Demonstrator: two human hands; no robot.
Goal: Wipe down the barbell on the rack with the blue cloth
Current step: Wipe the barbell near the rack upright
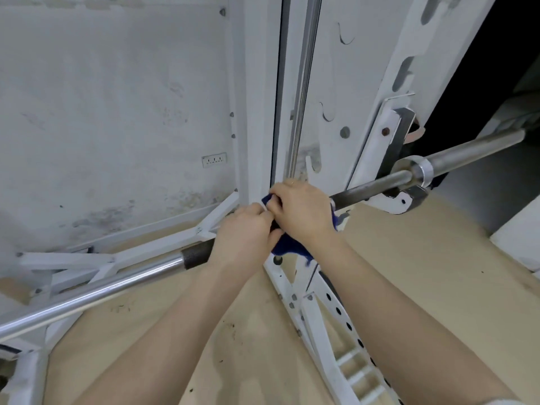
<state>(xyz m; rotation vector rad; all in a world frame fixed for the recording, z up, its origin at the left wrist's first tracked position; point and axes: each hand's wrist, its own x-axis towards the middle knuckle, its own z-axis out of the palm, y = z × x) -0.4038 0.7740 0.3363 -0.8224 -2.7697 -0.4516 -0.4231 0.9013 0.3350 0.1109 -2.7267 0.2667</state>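
On barbell [380,190] mid-shaft, both hands clamp blue cloth [287,247]: left hand [244,233], right hand [302,210], fingers curled round it; wiping underway, both long ends likely left

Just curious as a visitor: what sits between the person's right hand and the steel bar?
In the head view, the blue cloth lies between the right hand and the barbell, bunched under the palm.
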